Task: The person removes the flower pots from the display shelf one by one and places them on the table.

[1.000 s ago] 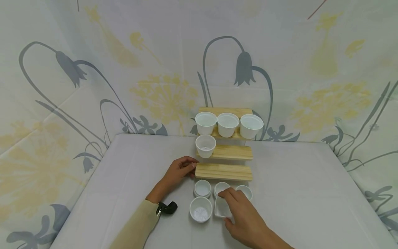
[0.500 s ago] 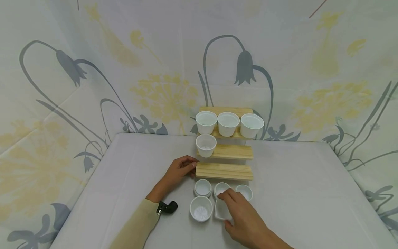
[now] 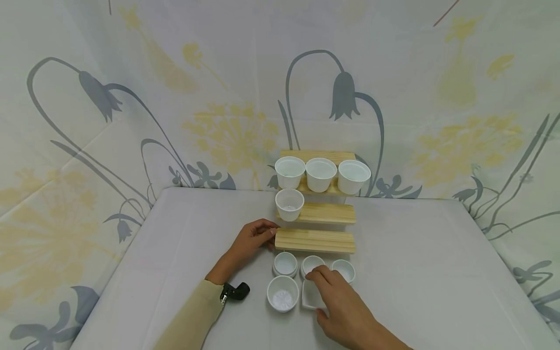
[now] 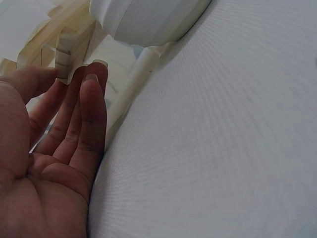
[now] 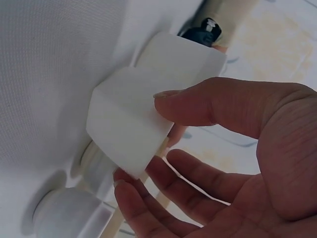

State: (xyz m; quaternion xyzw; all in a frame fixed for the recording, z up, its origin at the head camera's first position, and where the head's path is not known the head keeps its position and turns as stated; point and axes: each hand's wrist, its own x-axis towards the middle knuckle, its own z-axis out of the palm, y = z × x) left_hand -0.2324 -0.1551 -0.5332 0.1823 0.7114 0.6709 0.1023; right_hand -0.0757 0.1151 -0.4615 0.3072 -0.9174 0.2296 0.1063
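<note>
A wooden stepped rack (image 3: 315, 241) stands at the centre of the head view. My left hand (image 3: 250, 243) pinches the left end of its lowest step; the left wrist view shows thumb and fingers of the hand (image 4: 64, 124) on the wood's end (image 4: 64, 57). In front of the rack, my right hand (image 3: 345, 306) holds a square white cup (image 3: 310, 295), which stands on the cloth. The right wrist view has that cup (image 5: 129, 114) between the thumb and fingers of the hand (image 5: 213, 148). Just left of it is a round white cup (image 3: 283, 294).
Three white cups (image 3: 321, 175) line the top step and one cup (image 3: 289, 204) sits at the left of the middle step. Between rack and right hand stand three small round cups, at left (image 3: 285, 264), middle (image 3: 312, 265) and right (image 3: 344, 270). Patterned cloth (image 3: 236, 136) hangs behind.
</note>
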